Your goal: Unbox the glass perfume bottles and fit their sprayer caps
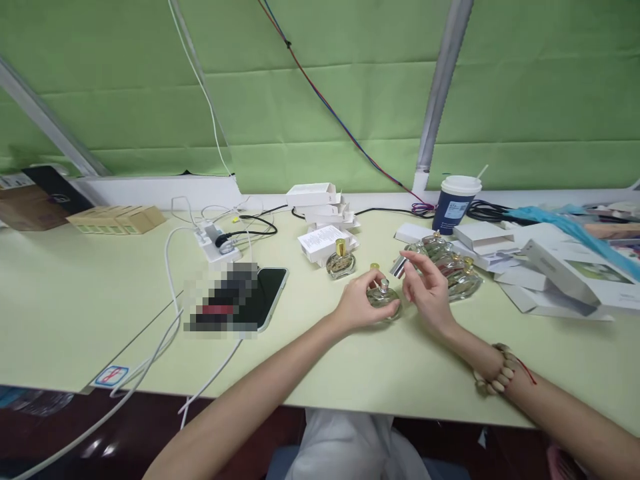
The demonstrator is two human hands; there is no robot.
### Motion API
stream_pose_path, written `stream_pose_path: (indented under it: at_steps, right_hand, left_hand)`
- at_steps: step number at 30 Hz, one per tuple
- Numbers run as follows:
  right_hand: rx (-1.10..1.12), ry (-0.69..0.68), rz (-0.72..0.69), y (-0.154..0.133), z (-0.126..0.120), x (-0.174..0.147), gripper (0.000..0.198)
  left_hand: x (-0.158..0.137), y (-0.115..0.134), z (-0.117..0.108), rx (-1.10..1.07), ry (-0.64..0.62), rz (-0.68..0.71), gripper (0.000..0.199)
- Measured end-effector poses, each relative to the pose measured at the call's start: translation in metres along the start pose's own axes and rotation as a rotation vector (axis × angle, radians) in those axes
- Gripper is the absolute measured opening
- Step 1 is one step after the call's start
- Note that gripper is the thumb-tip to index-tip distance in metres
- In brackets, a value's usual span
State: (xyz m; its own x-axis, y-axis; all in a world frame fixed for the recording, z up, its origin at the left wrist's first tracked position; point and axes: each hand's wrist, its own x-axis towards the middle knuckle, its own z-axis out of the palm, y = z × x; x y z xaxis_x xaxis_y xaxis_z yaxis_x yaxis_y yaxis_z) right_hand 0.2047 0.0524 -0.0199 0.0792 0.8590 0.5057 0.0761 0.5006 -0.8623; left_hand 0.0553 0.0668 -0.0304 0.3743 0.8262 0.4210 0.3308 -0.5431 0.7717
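My left hand [361,301] wraps round a glass perfume bottle [384,303] that stands on the table, its metal spray top uncovered. Up and to the right, my right hand [427,288] pinches a shiny silver bottle cap [399,267] between thumb and fingers, apart from the bottle. Behind my left hand the gold top of another bottle [375,267] peeks out, the rest hidden. A perfume bottle with a gold cap [341,261] stands to the left. Several more glass bottles [463,285] are grouped just beyond my right hand, partly covered by it.
White cartons [323,243] are stacked at the back middle. Opened white boxes [555,287] lie at right, near a blue paper cup [453,205] with a straw. A phone [270,297], a power strip [214,241] and cables occupy the left. Small tan boxes [117,220] sit farther left.
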Motion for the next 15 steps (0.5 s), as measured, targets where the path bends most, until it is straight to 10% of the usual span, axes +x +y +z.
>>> stream_pose_path:
  at_steps: [6,15]
  right_hand:
    - [-0.165,-0.084,-0.251,-0.008,-0.005,0.000,0.018]
    - [-0.292,-0.098,-0.461,-0.014,-0.009,0.002,0.018]
  left_hand:
    - [0.005,0.000,0.000,-0.289,-0.348,-0.158,0.040]
    - [0.003,0.006,0.002,-0.290,-0.332,-0.164,0.042]
